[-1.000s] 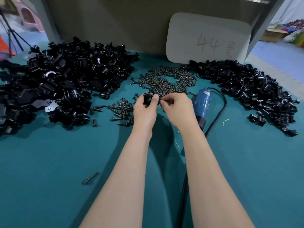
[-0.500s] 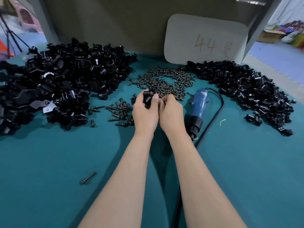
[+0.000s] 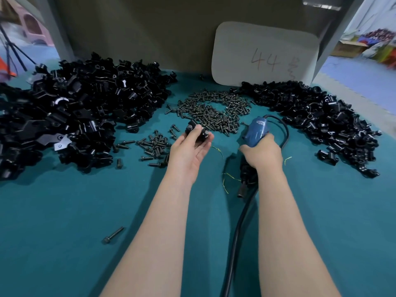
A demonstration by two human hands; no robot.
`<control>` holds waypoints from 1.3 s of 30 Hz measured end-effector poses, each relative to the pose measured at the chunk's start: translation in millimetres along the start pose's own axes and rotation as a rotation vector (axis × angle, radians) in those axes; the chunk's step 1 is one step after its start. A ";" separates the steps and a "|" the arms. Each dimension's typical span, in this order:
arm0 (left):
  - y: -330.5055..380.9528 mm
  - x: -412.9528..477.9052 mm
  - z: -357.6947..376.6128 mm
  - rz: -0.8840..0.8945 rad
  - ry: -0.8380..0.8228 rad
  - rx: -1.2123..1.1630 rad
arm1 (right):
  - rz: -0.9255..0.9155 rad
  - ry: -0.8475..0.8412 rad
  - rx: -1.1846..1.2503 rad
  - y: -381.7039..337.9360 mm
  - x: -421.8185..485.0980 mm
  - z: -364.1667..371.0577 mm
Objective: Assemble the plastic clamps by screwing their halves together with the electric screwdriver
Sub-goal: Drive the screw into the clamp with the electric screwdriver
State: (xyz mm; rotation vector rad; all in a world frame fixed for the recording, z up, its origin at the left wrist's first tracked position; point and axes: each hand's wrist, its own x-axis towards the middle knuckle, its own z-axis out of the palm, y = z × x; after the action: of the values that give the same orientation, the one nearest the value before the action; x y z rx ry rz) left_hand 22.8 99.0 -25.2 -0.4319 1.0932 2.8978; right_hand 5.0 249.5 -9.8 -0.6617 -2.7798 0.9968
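Head view: the right hand (image 3: 262,152) has left the clamp (image 3: 196,132) and now closes its fingers round the blue electric screwdriver (image 3: 255,131), at 3 o'clock from the clamp. The left hand (image 3: 188,151) holds the clamp alone between thumb and fingers, with two screws standing in it. I judge that driving comes next.

Left grip (image 3: 188,151), right grip (image 3: 264,153) bare; forearms (image 3: 162,221) bare too.
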 end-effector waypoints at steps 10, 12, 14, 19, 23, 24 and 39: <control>-0.9 5.3 -0.2 0.269 0.228 0.364 | 0.241 -0.114 1.547 -9.3 -3.1 -0.3; -0.9 6.7 -1.5 0.307 0.267 0.431 | 0.232 -0.090 1.699 -10.4 -8.1 2.5; -2.0 8.3 -2.8 0.343 0.286 0.509 | 0.251 -0.077 1.815 -8.8 -10.1 4.4; -7.2 11.3 -4.0 0.391 0.335 0.614 | 0.240 0.005 1.977 -7.4 -7.1 5.9; -10.3 11.9 -3.4 0.417 0.360 0.668 | 0.264 0.057 2.023 -6.9 -6.9 9.4; -11.2 12.2 -3.6 0.421 0.363 0.682 | 0.265 0.060 2.025 -7.1 -6.8 10.3; -16.4 7.7 -5.2 0.521 0.432 0.946 | 0.325 0.134 2.038 -6.3 -12.0 17.8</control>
State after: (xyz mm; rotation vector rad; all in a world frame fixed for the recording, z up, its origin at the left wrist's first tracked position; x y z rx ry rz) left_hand 18.5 107.3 -41.5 -0.7989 2.7511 2.1954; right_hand 9.1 229.6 -19.2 -0.5665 -0.4362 2.5996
